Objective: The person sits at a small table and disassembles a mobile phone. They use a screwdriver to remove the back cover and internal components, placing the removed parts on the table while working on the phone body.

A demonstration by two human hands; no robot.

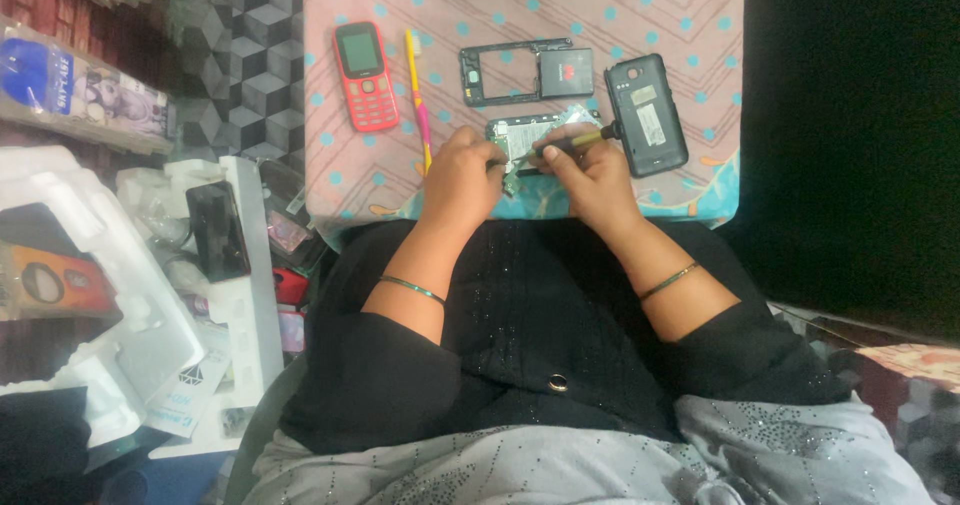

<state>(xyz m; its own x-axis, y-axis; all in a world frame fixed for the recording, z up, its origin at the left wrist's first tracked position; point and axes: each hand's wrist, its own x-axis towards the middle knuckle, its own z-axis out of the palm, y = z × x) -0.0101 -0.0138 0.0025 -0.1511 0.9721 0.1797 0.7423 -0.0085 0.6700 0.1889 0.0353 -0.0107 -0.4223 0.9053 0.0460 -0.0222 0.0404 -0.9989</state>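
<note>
A green phone circuit board lies on the pink dotted cloth in front of me. My left hand holds the board's left edge down. My right hand grips a small screwdriver with a yellow-and-black handle, its tip pointing left onto the board. Both wrists wear thin bangles. Most of the board's near side is hidden under my fingers.
On the cloth lie a red keypad phone, a yellow-pink stick, a black phone frame, a dark battery and a black back cover. White foam trays and a black phone sit at left.
</note>
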